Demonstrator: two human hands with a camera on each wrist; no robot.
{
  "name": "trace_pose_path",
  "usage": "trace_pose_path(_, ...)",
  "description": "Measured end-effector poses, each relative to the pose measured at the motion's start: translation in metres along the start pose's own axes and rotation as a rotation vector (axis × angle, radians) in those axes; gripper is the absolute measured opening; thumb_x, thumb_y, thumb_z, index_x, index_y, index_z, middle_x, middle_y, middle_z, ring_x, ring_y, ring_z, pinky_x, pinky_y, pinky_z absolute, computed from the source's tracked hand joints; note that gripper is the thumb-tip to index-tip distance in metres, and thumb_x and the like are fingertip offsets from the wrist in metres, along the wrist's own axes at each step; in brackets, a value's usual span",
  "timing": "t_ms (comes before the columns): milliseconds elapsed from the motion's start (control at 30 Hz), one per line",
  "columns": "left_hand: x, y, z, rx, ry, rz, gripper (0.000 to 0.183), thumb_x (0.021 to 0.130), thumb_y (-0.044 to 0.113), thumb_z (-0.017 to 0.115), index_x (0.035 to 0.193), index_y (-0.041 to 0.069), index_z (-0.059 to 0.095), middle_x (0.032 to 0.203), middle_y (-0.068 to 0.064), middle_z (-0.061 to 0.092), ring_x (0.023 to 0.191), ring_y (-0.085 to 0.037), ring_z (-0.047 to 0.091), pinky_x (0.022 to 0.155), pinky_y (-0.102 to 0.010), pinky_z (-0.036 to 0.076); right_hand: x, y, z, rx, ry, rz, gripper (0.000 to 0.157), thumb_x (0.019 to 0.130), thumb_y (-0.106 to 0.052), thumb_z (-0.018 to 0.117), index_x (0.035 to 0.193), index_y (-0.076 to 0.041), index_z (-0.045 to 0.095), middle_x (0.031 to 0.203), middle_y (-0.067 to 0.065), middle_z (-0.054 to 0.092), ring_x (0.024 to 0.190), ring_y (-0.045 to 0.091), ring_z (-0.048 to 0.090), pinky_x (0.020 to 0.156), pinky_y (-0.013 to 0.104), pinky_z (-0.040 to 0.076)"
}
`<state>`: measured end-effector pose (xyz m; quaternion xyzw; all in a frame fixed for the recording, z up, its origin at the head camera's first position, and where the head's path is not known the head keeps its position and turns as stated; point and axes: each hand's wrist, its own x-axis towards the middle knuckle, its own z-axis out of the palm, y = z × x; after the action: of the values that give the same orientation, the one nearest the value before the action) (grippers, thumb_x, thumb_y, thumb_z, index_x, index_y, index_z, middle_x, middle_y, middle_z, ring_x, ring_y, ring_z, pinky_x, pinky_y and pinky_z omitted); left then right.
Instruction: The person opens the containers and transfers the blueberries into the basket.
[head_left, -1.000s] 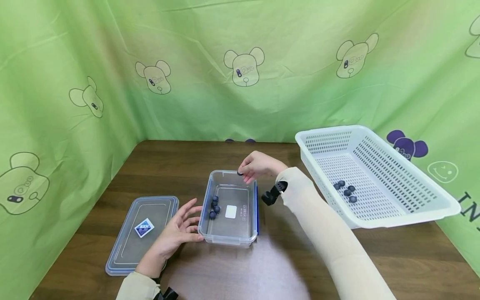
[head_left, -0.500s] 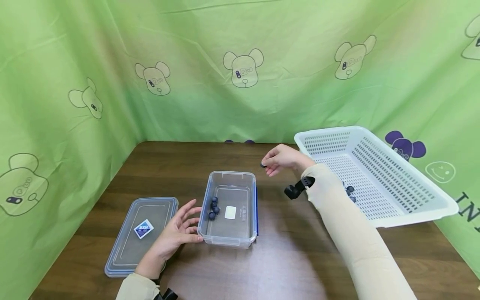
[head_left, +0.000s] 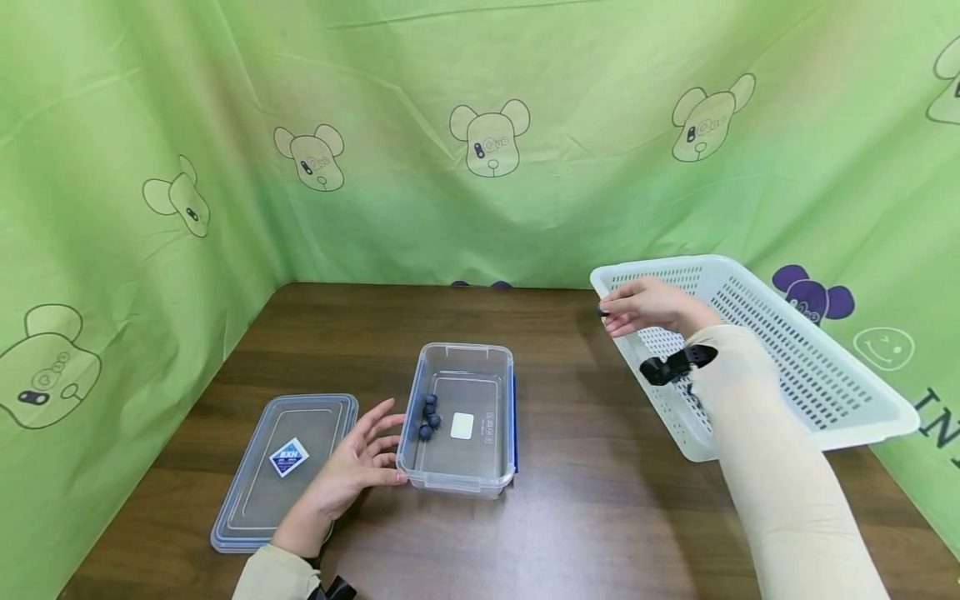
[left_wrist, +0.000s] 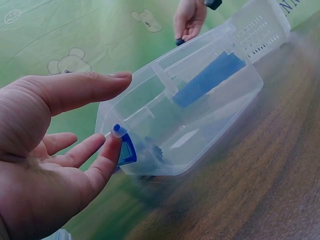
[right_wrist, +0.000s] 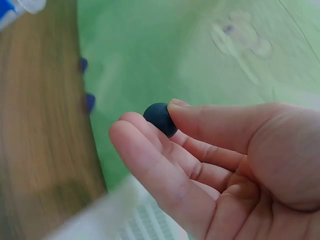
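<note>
The right hand [head_left: 651,306] pinched a dark-blue round berry [right_wrist: 160,120] between thumb and fingers, a white perforated plastic basket [head_left: 810,367] below them; a slack grip might have dropped it. The left hand [head_left: 347,467], fingers apart, touched a clear rectangular plastic box [head_left: 457,482] that a push could have shifted.

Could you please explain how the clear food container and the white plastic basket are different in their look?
The food container has clear, solid walls; the plastic basket is white and perforated.
The food container looks smaller than the plastic basket.
The food container has blue clips on its sides; the plastic basket shows none.
Both are open-topped and roughly rectangular.
</note>
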<state>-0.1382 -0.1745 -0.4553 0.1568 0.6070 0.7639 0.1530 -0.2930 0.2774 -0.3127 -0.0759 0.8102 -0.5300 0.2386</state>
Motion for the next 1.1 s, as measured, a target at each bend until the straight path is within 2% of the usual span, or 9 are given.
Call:
trace_pose_path(100, 0.0, 0.0, 0.0, 0.0, 0.002, 0.002, 0.106, 0.074, -0.014, 0.077, 0.154, -0.007, 0.008, 0.149, -0.037, 0.021, 0.111, -0.021, 0.054, 0.085, -0.027, 0.055, -0.01, 0.006, -0.017, 0.026, 0.036, 0.014, 0.03, 0.103, -0.002, 0.049, 0.124, 0.019, 0.047, 0.086, 0.009, 0.067, 0.078, 0.016, 0.069, 0.08, 0.032, 0.059)
trace_pose_path(167, 0.0, -0.001, -0.001, -0.002, 0.001, 0.003, 0.106, 0.074, -0.014, 0.077, 0.154, -0.007, 0.008, 0.149, -0.037, 0.021, 0.111, -0.021, 0.054, 0.085, -0.027, 0.055, -0.017, 0.011, -0.027, 0.048, 0.06, 0.027, 0.021, 0.103, -0.003, 0.05, 0.117, 0.012, 0.054, 0.086, 0.009, 0.068, 0.078, 0.017, 0.07, 0.08, 0.033, 0.058)
trace_pose_path(300, 0.001, -0.002, -0.001, -0.004, 0.0, 0.001, 0.107, 0.073, -0.015, 0.077, 0.155, -0.007, 0.009, 0.149, -0.036, 0.022, 0.112, -0.022, 0.054, 0.084, -0.028, 0.055, -0.028, 0.025, -0.046, 0.091, 0.094, 0.042, 0.013, 0.102, -0.001, 0.048, 0.108, 0.003, 0.059, 0.086, 0.01, 0.068, 0.079, 0.016, 0.07, 0.081, 0.032, 0.058)
trace_pose_path(533, 0.001, -0.002, 0.0, -0.002, 0.002, 0.005, 0.107, 0.073, -0.015, 0.078, 0.154, -0.007, 0.009, 0.149, -0.037, 0.022, 0.112, -0.023, 0.054, 0.084, -0.028, 0.055, -0.038, 0.056, -0.071, 0.2, 0.106, 0.109, 0.02, 0.103, 0.002, 0.044, 0.1, -0.001, 0.063, 0.085, 0.011, 0.069, 0.08, 0.018, 0.071, 0.081, 0.032, 0.058)
trace_pose_path(833, 0.001, -0.001, 0.003, 0.005, 0.0, 0.009, 0.106, 0.074, -0.012, 0.078, 0.154, -0.008, 0.009, 0.149, -0.037, 0.023, 0.113, -0.025, 0.053, 0.085, -0.028, 0.055, -0.043, 0.088, -0.085, 0.318, 0.087, 0.226, 0.03, 0.102, 0.008, 0.04, 0.091, -0.004, 0.066, 0.085, 0.01, 0.07, 0.079, 0.017, 0.07, 0.082, 0.031, 0.058)
trace_pose_path(967, 0.001, -0.001, 0.004, 0.006, 0.003, 0.009, 0.106, 0.074, -0.013, 0.077, 0.154, -0.007, 0.01, 0.149, -0.037, 0.023, 0.113, -0.026, 0.053, 0.085, -0.027, 0.055, -0.046, 0.097, -0.093, 0.304, 0.072, 0.28, 0.033, 0.102, 0.008, 0.038, 0.091, -0.005, 0.066, 0.084, 0.009, 0.069, 0.079, 0.017, 0.07, 0.083, 0.031, 0.057)
trace_pose_path(1100, 0.001, -0.001, 0.004, 0.0, 0.004, 0.006, 0.105, 0.074, -0.013, 0.077, 0.154, -0.007, 0.01, 0.149, -0.037, 0.023, 0.113, -0.025, 0.053, 0.085, -0.027, 0.055, -0.049, 0.104, -0.099, 0.243, 0.061, 0.345, 0.033, 0.103, 0.006, 0.038, 0.09, -0.006, 0.066, 0.083, 0.008, 0.069, 0.078, 0.016, 0.069, 0.082, 0.031, 0.058)
